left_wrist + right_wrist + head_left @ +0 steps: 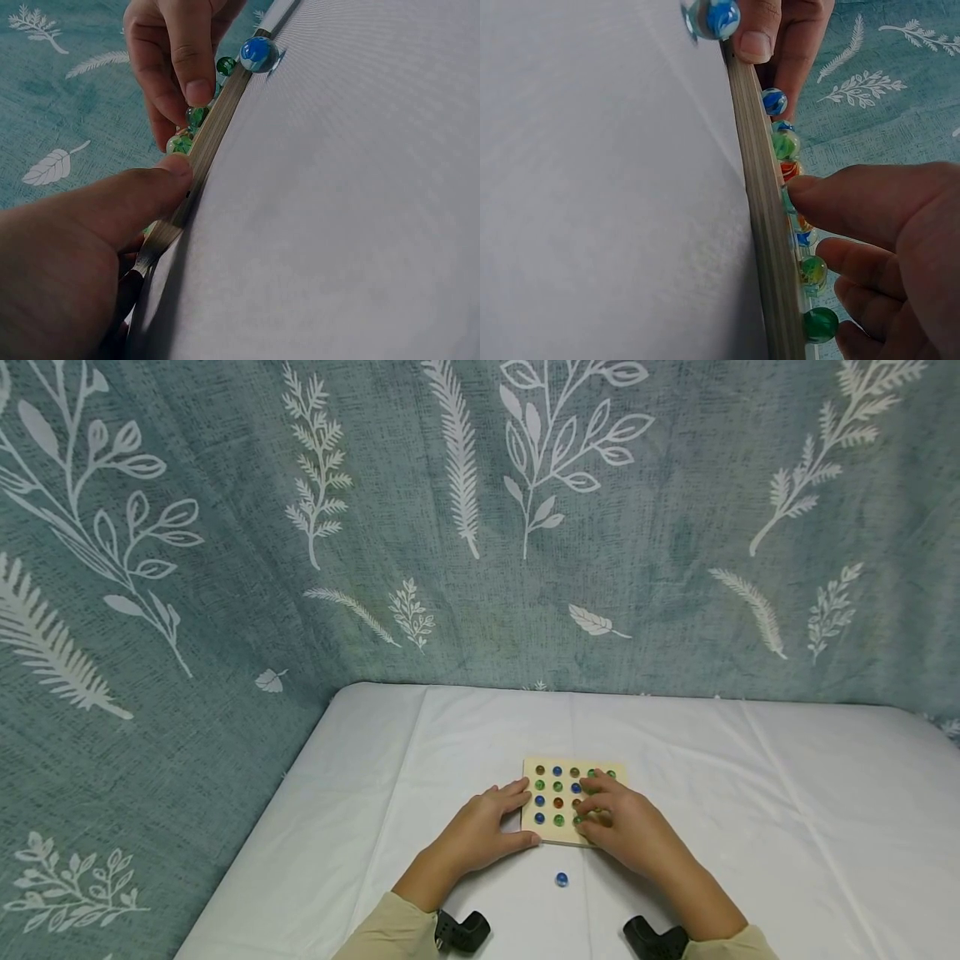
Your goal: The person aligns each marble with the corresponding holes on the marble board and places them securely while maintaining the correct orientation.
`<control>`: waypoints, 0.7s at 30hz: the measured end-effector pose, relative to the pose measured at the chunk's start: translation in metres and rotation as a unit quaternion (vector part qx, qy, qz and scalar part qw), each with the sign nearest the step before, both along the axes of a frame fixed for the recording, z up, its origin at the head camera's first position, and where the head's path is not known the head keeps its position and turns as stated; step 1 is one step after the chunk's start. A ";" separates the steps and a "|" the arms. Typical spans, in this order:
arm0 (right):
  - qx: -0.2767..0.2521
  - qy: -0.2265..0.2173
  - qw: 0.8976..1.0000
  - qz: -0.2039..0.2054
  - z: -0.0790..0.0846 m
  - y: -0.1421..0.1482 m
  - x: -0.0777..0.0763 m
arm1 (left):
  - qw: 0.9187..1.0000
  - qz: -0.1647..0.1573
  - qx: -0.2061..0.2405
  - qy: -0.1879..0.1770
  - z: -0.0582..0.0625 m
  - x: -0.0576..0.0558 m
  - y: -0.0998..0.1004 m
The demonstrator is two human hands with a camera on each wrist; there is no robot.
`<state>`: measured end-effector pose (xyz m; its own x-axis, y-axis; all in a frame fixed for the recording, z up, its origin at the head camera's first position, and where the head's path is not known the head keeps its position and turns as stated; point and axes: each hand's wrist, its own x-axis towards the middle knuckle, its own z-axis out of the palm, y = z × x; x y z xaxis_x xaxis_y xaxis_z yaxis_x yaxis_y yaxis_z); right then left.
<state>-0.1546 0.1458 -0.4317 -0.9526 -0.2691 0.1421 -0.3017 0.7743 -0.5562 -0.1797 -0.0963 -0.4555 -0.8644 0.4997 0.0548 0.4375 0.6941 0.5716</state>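
A pale wooden board (550, 841) lies on the table, carrying rows of glass marbles in blue, green and amber. My left hand (480, 828) holds its left side, fingers along the left edge and thumb at the near corner. Over the right part of the board is my right hand (633, 827), its thumb and fingers bent around a green marble (196, 117) in the near row. That hand covers several marbles on the right. One loose blue marble (562, 879) sits on the cloth in front of the board.
A white cloth (450, 743) with fold creases covers the table. Behind and to the left hangs a teal curtain (487, 610) with white leaf prints. Black wrist devices (463, 932) show below both forearms.
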 end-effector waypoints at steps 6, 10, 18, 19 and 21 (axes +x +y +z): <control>-0.003 0.004 1.000 -0.004 0.002 -0.001 0.002 | 1.000 -0.002 0.000 0.004 -0.002 0.000 -0.001; -0.011 0.004 1.000 -0.004 0.006 -0.001 0.004 | 1.000 -0.003 -0.001 0.003 -0.002 0.000 -0.001; -0.017 0.006 1.000 0.009 0.012 -0.005 0.008 | 1.000 -0.002 -0.005 0.000 -0.002 0.000 -0.002; -0.015 0.008 1.000 0.012 0.013 -0.005 0.009 | 1.000 -0.003 -0.005 0.000 -0.002 0.000 -0.002; -0.012 0.014 1.000 0.018 0.016 -0.007 0.010 | 1.000 -0.004 -0.006 0.002 -0.002 0.000 -0.003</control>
